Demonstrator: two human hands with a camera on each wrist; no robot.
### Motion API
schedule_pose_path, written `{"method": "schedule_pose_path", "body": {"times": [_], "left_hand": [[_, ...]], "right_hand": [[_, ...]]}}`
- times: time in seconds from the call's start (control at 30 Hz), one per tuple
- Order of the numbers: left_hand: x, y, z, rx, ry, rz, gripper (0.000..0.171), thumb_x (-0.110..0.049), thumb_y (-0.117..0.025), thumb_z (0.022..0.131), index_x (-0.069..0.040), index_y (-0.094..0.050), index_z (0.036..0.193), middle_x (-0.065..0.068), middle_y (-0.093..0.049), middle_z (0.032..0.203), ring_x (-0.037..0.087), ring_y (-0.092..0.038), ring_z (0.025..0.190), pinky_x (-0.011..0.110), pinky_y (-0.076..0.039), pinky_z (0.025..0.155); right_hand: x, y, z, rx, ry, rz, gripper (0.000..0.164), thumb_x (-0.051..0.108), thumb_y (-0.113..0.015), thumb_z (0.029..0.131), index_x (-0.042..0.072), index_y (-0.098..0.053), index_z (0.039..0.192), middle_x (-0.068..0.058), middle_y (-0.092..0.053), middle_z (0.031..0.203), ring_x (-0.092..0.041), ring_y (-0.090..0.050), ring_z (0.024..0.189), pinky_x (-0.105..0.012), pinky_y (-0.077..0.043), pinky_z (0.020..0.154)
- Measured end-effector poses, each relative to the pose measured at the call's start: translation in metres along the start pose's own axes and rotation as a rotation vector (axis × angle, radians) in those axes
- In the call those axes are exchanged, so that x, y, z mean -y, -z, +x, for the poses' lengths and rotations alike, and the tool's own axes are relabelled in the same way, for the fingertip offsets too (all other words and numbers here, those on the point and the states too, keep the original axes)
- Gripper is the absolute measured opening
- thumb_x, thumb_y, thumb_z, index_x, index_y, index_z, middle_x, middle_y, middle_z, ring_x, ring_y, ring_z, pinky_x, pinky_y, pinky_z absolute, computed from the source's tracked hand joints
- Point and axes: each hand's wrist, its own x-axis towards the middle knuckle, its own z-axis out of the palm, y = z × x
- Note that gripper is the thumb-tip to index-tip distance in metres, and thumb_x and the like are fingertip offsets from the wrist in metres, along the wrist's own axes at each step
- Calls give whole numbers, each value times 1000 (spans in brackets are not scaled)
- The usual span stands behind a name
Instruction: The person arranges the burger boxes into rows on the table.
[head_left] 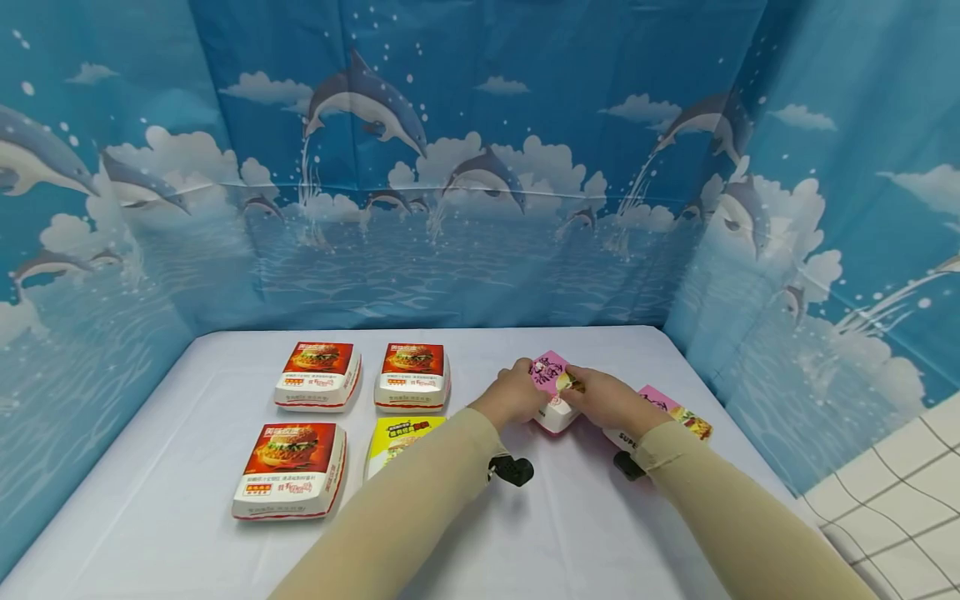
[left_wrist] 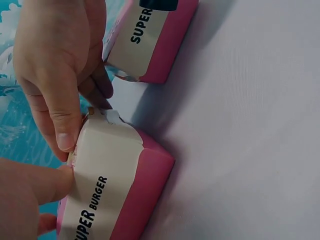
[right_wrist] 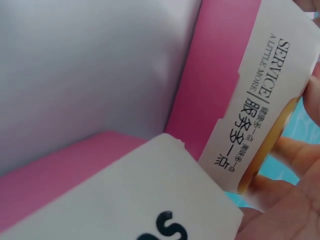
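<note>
Both hands are at a pink and white burger box (head_left: 550, 371) on the right half of the table. My left hand (head_left: 516, 393) grips its left side, with thumb and fingers at the top edge in the left wrist view. From the other side, my right hand (head_left: 611, 402) holds the box, its thumb on the lid edge. "SUPER BURGER" is printed on the box's white front (left_wrist: 107, 160). A second pink burger box (head_left: 690, 418) stands to the right, partly hidden behind my right wrist; its white panel (right_wrist: 150, 195) fills the bottom of the right wrist view.
On the left stand red and white burger boxes: one at back left (head_left: 318, 358), one beside it (head_left: 413, 375), one nearer (head_left: 288, 467). My left sleeve partly covers a yellow box (head_left: 401, 433). A dolphin-print curtain (head_left: 480, 250) borders the white-covered table (head_left: 570, 542).
</note>
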Motion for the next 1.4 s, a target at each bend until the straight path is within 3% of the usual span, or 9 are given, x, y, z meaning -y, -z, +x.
{"method": "schedule_pose_path", "body": {"times": [0.23, 0.77, 1.17, 1.4], "left_hand": [[2, 0, 0, -2, 13, -22, 73, -33, -72, 100, -14, -37, 161, 20, -54, 146, 28, -59, 122, 44, -52, 106], [4, -2, 2, -3, 18, -51, 72, -31, -74, 97, -14, -39, 158, 20, -55, 143, 28, -59, 121, 45, -52, 107], [4, -2, 2, -5, 14, -54, 72, -32, -74, 98, -13, -39, 158, 20, -55, 144, 28, -59, 120, 45, -52, 105], [3, -3, 1, -7, 21, -73, 72, -28, -74, 97, -12, -39, 158, 20, -55, 144, 27, -58, 118, 41, -54, 102]], "right_hand": [[-3, 0, 0, 22, -19, 27, 74, 44, -57, 107, 13, -28, 168, -28, -34, 167, -48, -38, 151, -67, -32, 122], [-3, -3, 2, 43, -26, 42, 71, 40, -56, 108, 14, -27, 168, -28, -32, 168, -48, -34, 154, -66, -29, 124], [-2, -2, 0, 31, -27, 52, 72, 40, -58, 107, 15, -28, 168, -28, -34, 167, -46, -42, 148, -66, -34, 122], [-3, -2, -1, 4, -29, 74, 73, 40, -63, 105, 15, -32, 166, -27, -37, 166, -37, -50, 125, -55, -46, 106]]}}
